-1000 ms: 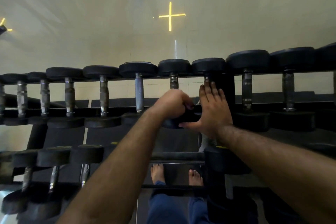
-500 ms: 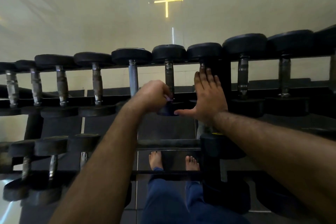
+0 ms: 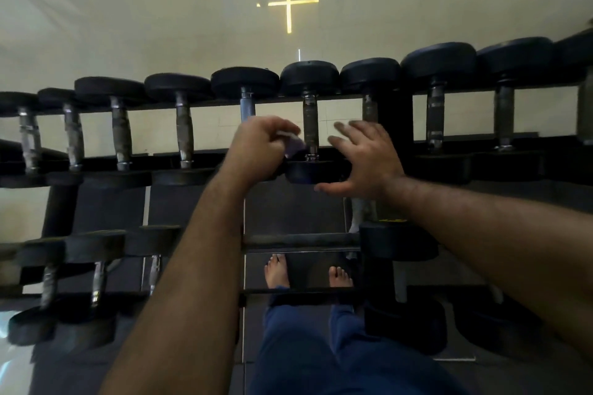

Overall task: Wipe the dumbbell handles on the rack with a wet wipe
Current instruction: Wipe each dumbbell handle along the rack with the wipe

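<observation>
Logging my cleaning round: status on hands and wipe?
Left hand grips wet wipe beside dumbbell handle. Right hand open, holding nothing. Nothing blocking.

**Rack count**

One rack [image 3: 61, 212], with two tiers in view.

Upper tier: ten dumbbells [image 3: 184, 131], counted by their handles from the left end. The tenth is cut off by the frame at the right end.

Lower tier: three small dumbbells [image 3: 98, 279] toward the left end and one big dumbbell [image 3: 398, 240] right of the middle. The dark shapes at the right end are too dim to count.

Two hands: a left hand [image 3: 260, 144] and a right hand [image 3: 369, 160].

One wipe [image 3: 293, 144], in the left hand.

Two bare feet [image 3: 277, 269], seen through the rack.

One yellow cross of light [image 3: 288, 3], beyond the rack's far edge.
</observation>
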A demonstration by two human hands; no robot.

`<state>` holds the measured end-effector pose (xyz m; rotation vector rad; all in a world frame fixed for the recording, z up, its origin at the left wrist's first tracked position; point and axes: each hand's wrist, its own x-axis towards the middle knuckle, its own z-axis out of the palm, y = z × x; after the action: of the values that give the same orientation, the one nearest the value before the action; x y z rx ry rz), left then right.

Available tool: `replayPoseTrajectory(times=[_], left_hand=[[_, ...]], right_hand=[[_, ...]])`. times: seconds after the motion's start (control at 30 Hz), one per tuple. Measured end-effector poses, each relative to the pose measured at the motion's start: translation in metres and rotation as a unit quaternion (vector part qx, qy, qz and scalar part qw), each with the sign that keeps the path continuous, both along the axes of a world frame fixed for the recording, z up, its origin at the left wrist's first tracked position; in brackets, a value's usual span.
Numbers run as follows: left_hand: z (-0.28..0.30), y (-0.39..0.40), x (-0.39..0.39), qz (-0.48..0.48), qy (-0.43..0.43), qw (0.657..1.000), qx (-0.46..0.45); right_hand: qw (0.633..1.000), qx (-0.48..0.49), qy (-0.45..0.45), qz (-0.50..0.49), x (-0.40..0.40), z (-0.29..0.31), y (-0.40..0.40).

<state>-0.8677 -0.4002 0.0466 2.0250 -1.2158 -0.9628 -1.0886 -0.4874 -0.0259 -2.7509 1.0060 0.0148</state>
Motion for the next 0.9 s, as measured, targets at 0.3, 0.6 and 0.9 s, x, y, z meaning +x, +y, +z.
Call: replayPoseTrajectory(times=[0.3,0.6,0.9], left_hand=[[0.008,0.013,0.026,0.332,0.206,0.915,-0.097],[0.006,0.01,0.024,0.289,0.201,0.933,-0.075],[-0.003,-0.015,0.008,0.281,0.221,0.93,-0.08]], right_hand=[[0.939,0.098,0.329,-0.002,0.14,0.038,0.04],[0.983,0.052,0.175,-0.006,0.118,0.014,0.037],[0.951,0.29,-0.026,-0.101,0.058,-0.011,0.026]])
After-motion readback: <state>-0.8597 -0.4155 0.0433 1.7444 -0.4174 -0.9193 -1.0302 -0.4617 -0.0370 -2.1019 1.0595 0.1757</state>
